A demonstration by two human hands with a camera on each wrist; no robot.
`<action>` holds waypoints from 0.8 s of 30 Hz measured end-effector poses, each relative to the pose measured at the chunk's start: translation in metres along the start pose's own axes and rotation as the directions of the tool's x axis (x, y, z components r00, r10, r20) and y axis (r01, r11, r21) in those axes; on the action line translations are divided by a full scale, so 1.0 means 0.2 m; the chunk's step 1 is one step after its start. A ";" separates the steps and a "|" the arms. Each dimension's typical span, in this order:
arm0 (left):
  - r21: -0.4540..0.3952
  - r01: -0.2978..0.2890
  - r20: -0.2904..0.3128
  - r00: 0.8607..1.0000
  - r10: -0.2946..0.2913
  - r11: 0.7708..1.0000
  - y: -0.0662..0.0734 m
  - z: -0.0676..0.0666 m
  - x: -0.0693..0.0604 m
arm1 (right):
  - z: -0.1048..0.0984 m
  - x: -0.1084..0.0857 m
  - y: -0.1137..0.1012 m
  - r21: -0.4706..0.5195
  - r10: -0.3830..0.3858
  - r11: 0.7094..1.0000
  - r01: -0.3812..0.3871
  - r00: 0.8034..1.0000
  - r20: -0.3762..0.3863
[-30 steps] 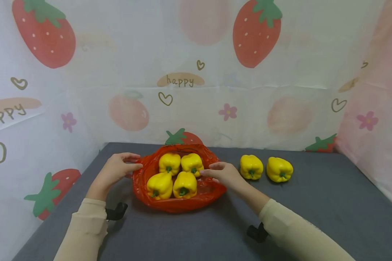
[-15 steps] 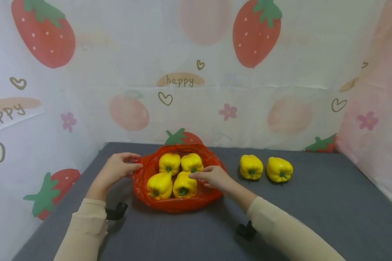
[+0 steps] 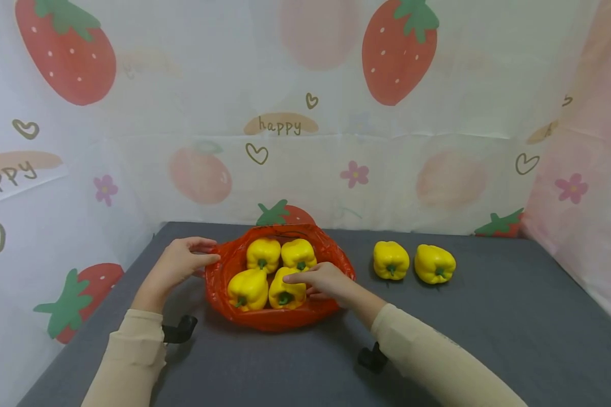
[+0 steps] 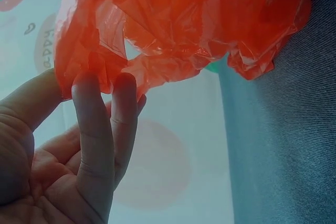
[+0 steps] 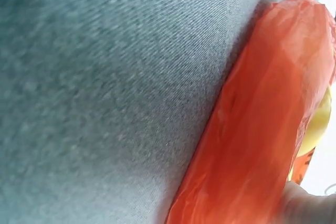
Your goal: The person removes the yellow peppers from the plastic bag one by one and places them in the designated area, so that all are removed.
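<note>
The left grip pinches the left rim of the red plastic bag between thumb and fingertips, and the left wrist view shows the film creased and lifted there. The right grip reaches in over the bag's right side, thumb laid across the near right pepper inside it and the other fingers at that pepper's right flank; whether they squeeze, I cannot tell, as the fingertips are mostly hidden. The bag should handle as light, limp and slick, quick to sag or tear if tugged, so a gathered fold of rim is the safest hold. The yellow peppers look glossy and rounded, likely firm but slippery and easily scuffed; taking them round the broad lobed sides, thumb facing fingers, seems surer than by the short green stem. Within the bag's wide mouth sit 3 more: the near left pepper, the far left pepper and the far right pepper. Right of the bag, apart from it, the nearer loose pepper and the farther loose pepper rest on the dark surface. Behind the bag hangs a strawberry-printed cloth.
</note>
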State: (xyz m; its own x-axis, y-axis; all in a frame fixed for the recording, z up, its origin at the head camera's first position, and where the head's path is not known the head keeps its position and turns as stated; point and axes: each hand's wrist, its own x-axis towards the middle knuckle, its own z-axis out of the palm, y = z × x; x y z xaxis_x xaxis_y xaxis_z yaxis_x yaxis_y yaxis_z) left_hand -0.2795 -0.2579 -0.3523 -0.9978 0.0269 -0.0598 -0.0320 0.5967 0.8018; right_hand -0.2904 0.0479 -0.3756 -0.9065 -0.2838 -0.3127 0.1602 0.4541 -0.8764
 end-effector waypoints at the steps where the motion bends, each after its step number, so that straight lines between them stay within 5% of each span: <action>1: 0.001 0.000 0.001 1.000 0.000 1.000 0.00 0.00 0.00 | 0.00 0.00 0.00 -0.001 0.005 1.000 -0.005 1.000 0.001; 24: -0.004 0.004 0.006 1.000 -0.003 1.000 -0.01 0.00 0.00 | 0.06 0.02 -0.04 -0.108 0.029 0.994 -0.036 0.997 -0.070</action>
State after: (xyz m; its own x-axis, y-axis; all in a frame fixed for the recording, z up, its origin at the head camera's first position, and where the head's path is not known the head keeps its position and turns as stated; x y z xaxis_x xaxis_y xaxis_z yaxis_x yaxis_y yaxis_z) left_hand -0.2802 -0.2587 -0.3541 -0.9974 0.0295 -0.0661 -0.0357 0.5939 0.8037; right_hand -0.2897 0.0334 -0.3749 -0.9267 -0.2108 -0.3111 0.1497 0.5524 -0.8201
